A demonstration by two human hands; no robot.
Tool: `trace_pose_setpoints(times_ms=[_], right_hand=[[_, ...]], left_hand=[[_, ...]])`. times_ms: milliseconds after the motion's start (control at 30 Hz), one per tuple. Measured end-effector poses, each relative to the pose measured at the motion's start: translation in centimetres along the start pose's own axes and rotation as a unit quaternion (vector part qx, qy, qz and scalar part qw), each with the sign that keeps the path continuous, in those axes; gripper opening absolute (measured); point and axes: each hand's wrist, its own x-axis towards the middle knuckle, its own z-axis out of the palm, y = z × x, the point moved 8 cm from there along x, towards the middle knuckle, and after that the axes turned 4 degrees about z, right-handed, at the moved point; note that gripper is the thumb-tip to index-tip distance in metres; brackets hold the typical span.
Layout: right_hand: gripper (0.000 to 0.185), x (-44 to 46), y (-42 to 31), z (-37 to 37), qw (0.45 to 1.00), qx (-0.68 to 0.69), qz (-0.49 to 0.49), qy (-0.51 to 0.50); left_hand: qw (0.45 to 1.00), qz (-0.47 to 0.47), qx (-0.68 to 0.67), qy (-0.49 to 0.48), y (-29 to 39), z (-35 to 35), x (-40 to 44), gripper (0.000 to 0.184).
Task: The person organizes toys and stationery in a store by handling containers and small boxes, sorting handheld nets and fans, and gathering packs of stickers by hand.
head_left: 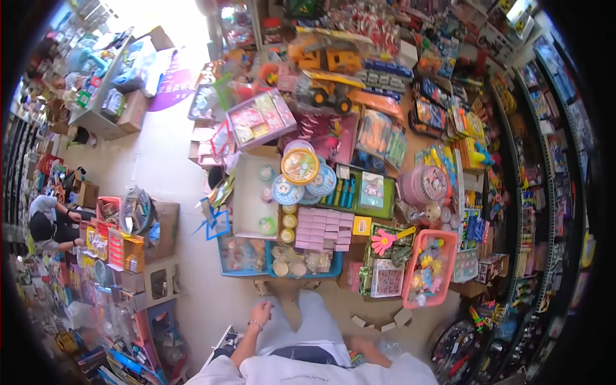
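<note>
Blue basket (305, 276) lies by the near right corner of the open carton (247, 208), just ahead of the feet, so a careless step could jolt it. The overlapping round tins (299, 165) might slide if the carton shifts. Left hand (261, 312) is loosely curled, apparently empty; right hand (360, 345) is blurred, its grip unreadable.

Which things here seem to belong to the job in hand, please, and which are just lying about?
Probably the job, being nearest the hands:
- clear plastic by the right hand
- blue baskets ahead of the left hand

Probably lying about:
- pink clapper
- yellow tub
</note>
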Motion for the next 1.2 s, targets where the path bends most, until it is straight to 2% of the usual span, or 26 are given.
trace_pose_setpoints(times_ms=[67, 100, 133, 167, 200, 233, 267, 300, 333, 367, 400, 433, 467, 533, 600, 633, 700, 733, 767, 800, 867, 900, 967, 1033, 1100, 1200], right_hand=[[0.036, -8.3, -5.4, -4.7, 0.977, 0.154, -0.002, 0.15], [0.037, -12.7, -8.2, -7.0, 0.947, 0.23, -0.005, 0.224], [0.038, -12.3, -8.5, -8.0, 0.895, 0.254, -0.033, 0.365], [0.039, -10.5, -8.0, -9.0, 0.874, 0.268, -0.062, 0.401], [0.04, -8.7, -7.6, -9.8, 0.851, 0.277, -0.093, 0.436], [0.04, -16.7, -12.7, -15.8, 0.942, 0.189, 0.008, 0.276], [0.04, -10.3, -8.4, -15.7, 0.872, 0.278, -0.003, 0.403], [0.038, -9.6, -7.4, -17.8, 0.852, 0.271, 0.027, 0.446], [0.038, -16.7, -10.7, -23.2, 0.818, 0.297, 0.033, 0.492], [0.035, -17.7, -10.5, -25.9, 0.773, 0.33, 0.023, 0.541], [0.034, -18.7, -10.5, -28.2, 0.731, 0.325, -0.017, 0.6], [0.034, -20.5, -11.4, -30.4, 0.71, 0.343, -0.029, 0.615], [0.034, -20.2, -11.2, -31.8, 0.702, 0.348, -0.029, 0.62], [0.029, -24.5, -14.7, -35.2, 0.692, 0.304, -0.078, 0.65], [0.025, -33.9, -22.2, -37.8, 0.645, 0.283, -0.166, 0.691], [0.023, -39.3, -26.1, -38.6, 0.627, 0.338, -0.188, 0.676], [0.017, -50.1, -32.1, -38.5, 0.566, 0.255, -0.188, 0.761], [0.018, -55.3, -34.5, -37.3, 0.5, 0.193, -0.244, 0.808], [0.019, -60.5, -37.1, -35.4, 0.426, 0.133, -0.294, 0.845], [0.017, -64.8, -39.8, -33.7, 0.339, 0.113, -0.381, 0.853], [0.022, -72.5, -45.0, -29.7, 0.17, 0.026, -0.527, 0.832], [0.021, -75.0, -46.8, -28.0, 0.122, -0.01, -0.588, 0.8], [0.021, -77.7, -50.1, -26.4, 0.141, -0.027, -0.683, 0.716], [0.021, -78.4, -53.0, -26.4, 0.218, -0.033, -0.723, 0.655], [0.021, -78.2, -55.2, -26.9, 0.298, -0.038, -0.743, 0.598], [0.021, -77.7, -57.0, -27.3, 0.367, -0.044, -0.757, 0.538]], left_hand=[[0.999, 0.008, -0.022, -0.034, -0.9, -1.8, -0.5, 0.041], [0.999, 0.04, 0.034, -0.003, -0.6, -3.2, -1.2, 0.04], [0.993, 0.075, 0.09, 0.031, 0.3, -4.8, -1.5, 0.039], [0.981, 0.105, 0.147, 0.064, 0.7, -6.5, -2.0, 0.039], [0.976, 0.155, 0.144, 0.053, 0.7, -7.7, -1.5, 0.036], [0.968, 0.202, 0.141, 0.04, 0.6, -8.8, -1.3, 0.04], [0.949, 0.253, 0.161, 0.095, 1.9, -10.9, -2.2, 0.04], [0.924, 0.302, 0.18, 0.149, 3.9, -13.3, -3.3, 0.04], [0.921, 0.293, 0.193, 0.167, 4.7, -15.1, -3.7, 0.04], [0.919, 0.283, 0.204, 0.187, 5.9, -17.0, -3.7, 0.04], [0.946, 0.222, 0.185, 0.15, 8.2, -18.6, -4.9, 0.04], [0.922, 0.274, 0.213, 0.173, 8.6, -19.0, -4.4, 0.037], [0.907, 0.294, 0.262, 0.147, 10.4, -18.9, -5.1, 0.033], [0.849, 0.332, 0.411, -0.028, 14.9, -17.2, -9.1, 0.033], [0.732, 0.333, 0.565, -0.183, 18.6, -15.9, -14.7, 0.033], [0.729, 0.379, 0.541, -0.18, 21.6, -17.2, -18.9, 0.032], [0.721, 0.499, 0.455, -0.153, 28.1, -20.4, -27.9, 0.026], [0.712, 0.569, 0.392, -0.127, 31.2, -22.7, -32.2, 0.023], [0.678, 0.669, 0.303, -0.029, 34.3, -26.2, -37.1, 0.019], [0.654, 0.722, 0.224, 0.044, 36.0, -29.6, -41.2, 0.02], [0.579, 0.796, 0.017, 0.174, 36.5, -36.3, -49.4, 0.024], [0.519, 0.82, -0.084, 0.224, 35.5, -38.7, -53.1, 0.026], [0.42, 0.837, -0.193, 0.292, 33.2, -41.0, -57.5, 0.031], [0.411, 0.835, -0.159, 0.328, 32.0, -41.5, -59.2, 0.03], [0.409, 0.844, -0.165, 0.305, 30.8, -42.2, -59.6, 0.029], [0.411, 0.85, -0.164, 0.285, 29.1, -43.1, -60.0, 0.027]])
